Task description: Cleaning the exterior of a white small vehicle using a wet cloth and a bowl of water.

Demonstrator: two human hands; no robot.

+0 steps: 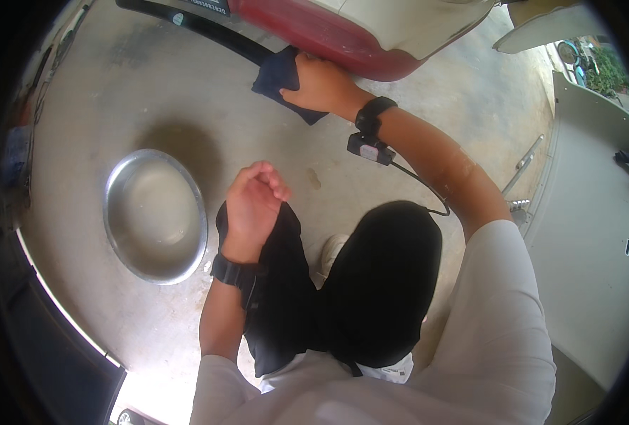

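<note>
My right hand (325, 86) grips a dark navy cloth (277, 79) and presses it against the end of a black curved bumper bar (222, 39). The bar runs along the low edge of a red and cream vehicle body (357, 42). Above my left knee, my left hand (255, 205) is raised with its palm turned up. Its fingers are loosely curled together, and nothing shows in them. To the left of that hand, a round metal basin (116, 234) of cloudy water stands on the floor.
I am crouched on a concrete floor (314, 152), black-trousered knees in front of me. A large pale panel (583, 234) is on the right, beside a metal rod (523, 164). A dark object (52, 347) lies at the lower left. A cable (420, 180) hangs from my right wrist device.
</note>
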